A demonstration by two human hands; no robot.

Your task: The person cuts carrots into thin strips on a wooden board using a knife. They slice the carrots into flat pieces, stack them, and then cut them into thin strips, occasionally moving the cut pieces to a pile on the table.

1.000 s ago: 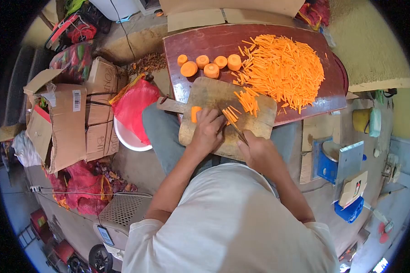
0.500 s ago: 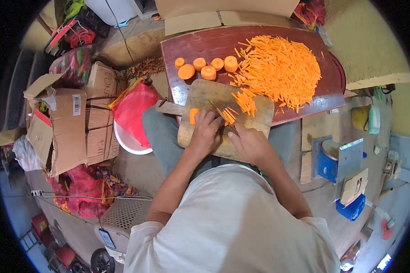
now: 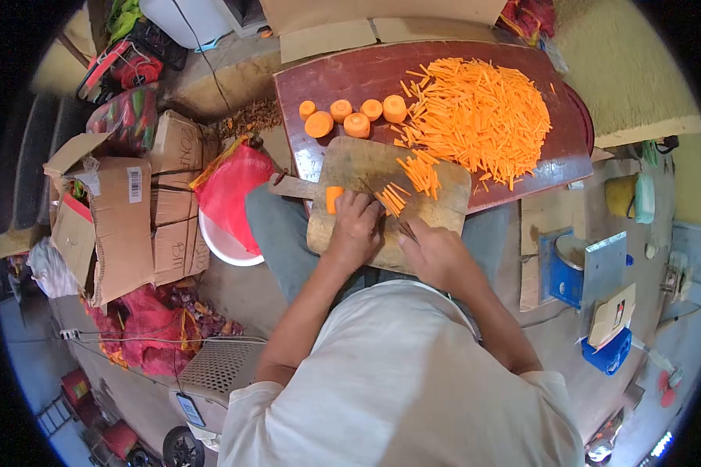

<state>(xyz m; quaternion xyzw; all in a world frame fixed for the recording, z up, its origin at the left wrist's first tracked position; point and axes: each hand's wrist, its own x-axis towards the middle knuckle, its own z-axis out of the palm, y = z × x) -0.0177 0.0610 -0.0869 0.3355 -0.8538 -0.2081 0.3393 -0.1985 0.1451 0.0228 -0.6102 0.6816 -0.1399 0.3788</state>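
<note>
On the wooden cutting board (image 3: 343, 159), my left hand (image 3: 356, 227) has its fingers curled down on a carrot piece, mostly hidden beneath them. My right hand (image 3: 432, 249) is closed round the handle of a knife (image 3: 404, 227); its blade points up and left, close beside my left fingers. Freshly cut carrot sticks (image 3: 393, 199) lie right of the blade, and another small bunch of sticks (image 3: 420, 173) rests farther up the board. A short carrot chunk (image 3: 333, 200) stands left of my left fingertips, near the board's handle.
The board lies across my lap against a dark red table (image 3: 311, 78). On the table are several carrot chunks (image 3: 356, 124) and a big heap of carrot sticks (image 3: 483, 117). To the left are a white basin (image 3: 224, 247) with a red mesh bag (image 3: 237, 198) and cardboard boxes (image 3: 125, 226).
My right hand and the knife have shifted slightly right and down, away from the cut sticks. My left hand stays on the carrot piece. The whole view has moved a little.
</note>
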